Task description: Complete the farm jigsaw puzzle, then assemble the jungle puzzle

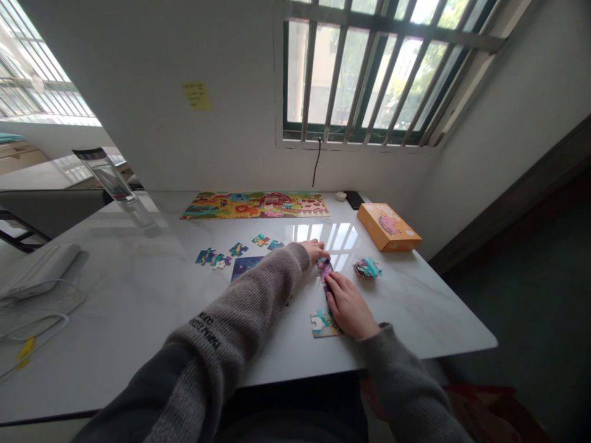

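Note:
My left hand (314, 251) reaches across the table, its curled fingers gripping the far end of a column of joined purple jigsaw puzzle pieces (324, 268). Lower down that column lies my right hand (351, 306), fingers stretched flat on the pieces. Beside its heel, a turquoise puzzle piece with a white shape (318, 322) sits at the near end, partly covered. A dark blue puzzle section (244, 266) is partly hidden behind my left sleeve. Several loose pieces (239, 249) are scattered to the left. To the right is a small pile of pieces (368, 267).
Along the wall lies a finished farm-animal puzzle (249, 206). An orange box (388, 227), a black phone (355, 200) and a small white round object (340, 196) are at the back right. At left stand a clear bottle (115, 184) and a white device (44, 271) with cables.

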{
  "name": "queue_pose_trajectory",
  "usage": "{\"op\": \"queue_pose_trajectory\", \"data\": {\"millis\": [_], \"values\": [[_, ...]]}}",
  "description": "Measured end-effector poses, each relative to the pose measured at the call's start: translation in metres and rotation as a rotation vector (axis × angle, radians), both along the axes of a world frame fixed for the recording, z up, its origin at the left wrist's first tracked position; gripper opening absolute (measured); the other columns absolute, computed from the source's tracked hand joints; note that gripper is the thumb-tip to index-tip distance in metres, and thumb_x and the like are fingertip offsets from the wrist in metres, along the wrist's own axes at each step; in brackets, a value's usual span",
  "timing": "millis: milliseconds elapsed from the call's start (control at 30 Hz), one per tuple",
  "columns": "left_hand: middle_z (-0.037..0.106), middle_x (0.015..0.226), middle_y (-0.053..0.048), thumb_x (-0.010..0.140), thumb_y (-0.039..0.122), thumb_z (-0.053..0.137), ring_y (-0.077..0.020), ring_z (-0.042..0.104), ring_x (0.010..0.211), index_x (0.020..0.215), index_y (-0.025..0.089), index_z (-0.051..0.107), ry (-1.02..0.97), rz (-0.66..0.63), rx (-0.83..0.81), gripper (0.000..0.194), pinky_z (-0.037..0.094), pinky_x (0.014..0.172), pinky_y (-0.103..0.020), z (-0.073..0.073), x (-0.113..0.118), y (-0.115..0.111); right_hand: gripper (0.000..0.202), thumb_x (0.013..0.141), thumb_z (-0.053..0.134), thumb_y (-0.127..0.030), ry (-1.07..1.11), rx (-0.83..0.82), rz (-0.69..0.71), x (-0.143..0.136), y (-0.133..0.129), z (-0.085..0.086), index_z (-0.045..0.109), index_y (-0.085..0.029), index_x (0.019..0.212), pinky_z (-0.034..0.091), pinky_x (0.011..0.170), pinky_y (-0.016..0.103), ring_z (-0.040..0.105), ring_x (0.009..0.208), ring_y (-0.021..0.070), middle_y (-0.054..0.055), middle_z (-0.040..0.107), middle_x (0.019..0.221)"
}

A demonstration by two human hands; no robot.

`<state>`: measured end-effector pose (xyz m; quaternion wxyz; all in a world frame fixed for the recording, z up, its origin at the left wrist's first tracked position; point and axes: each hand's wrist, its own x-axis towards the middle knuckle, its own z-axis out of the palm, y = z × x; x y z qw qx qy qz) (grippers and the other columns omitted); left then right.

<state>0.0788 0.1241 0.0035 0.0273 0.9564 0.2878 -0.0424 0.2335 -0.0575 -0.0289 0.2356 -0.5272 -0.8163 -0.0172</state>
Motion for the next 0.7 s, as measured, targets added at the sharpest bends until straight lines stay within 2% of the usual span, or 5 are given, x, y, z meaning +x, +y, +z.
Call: {"op": "queue_pose_trajectory", "data": {"millis": [200, 400, 567, 700], "values": [[0.061, 0.118, -0.007, 0.092, 0.014, 0.052, -0.0223, 0.054, 0.103, 0.123, 0.034, 0.069, -0.079, -0.012, 0.016, 0.041, 0.048, 0.091, -0.030, -0.004, -0.005, -0.004, 0.042, 0.099, 0.042, -0.023, 0.000, 0.000, 0.006, 0.001, 0.001, 0.000, 0.054, -0.013, 0.138, 0.043, 0.113, 0.047, 0.050, 0.131, 0.0280, 0.016, 0.056, 0.140], [0.061, 0.128, -0.006, 0.096, 0.017, 0.045, -0.0249, 0.053, 0.112, 0.130, 0.034, 0.062, -0.165, 0.113, 0.086, 0.041, 0.050, 0.088, -0.036, -0.008, -0.010, -0.023, 0.042, 0.099, 0.041, -0.023, -0.003, -0.001, 0.012, 0.001, 0.002, -0.002, 0.054, -0.014, 0.138, 0.042, 0.113, 0.048, 0.049, 0.133, 0.0284, 0.016, 0.056, 0.141], [0.059, 0.133, 0.000, 0.093, 0.021, 0.054, -0.0255, 0.052, 0.118, 0.121, 0.036, 0.065, -0.151, 0.131, 0.045, 0.034, 0.050, 0.094, -0.040, -0.003, -0.013, -0.034, 0.042, 0.099, 0.041, -0.023, 0.001, 0.000, 0.020, 0.001, 0.002, -0.001, 0.053, -0.014, 0.138, 0.042, 0.113, 0.048, 0.049, 0.132, 0.0283, 0.016, 0.056, 0.140], [0.060, 0.132, 0.000, 0.092, 0.021, 0.056, -0.0239, 0.052, 0.121, 0.120, 0.035, 0.065, -0.134, 0.155, 0.025, 0.032, 0.049, 0.096, -0.040, 0.003, -0.013, -0.035, 0.042, 0.099, 0.040, -0.023, -0.007, -0.010, 0.014, 0.000, 0.001, 0.001, 0.054, -0.013, 0.137, 0.042, 0.113, 0.048, 0.049, 0.131, 0.0284, 0.016, 0.055, 0.140]]}}
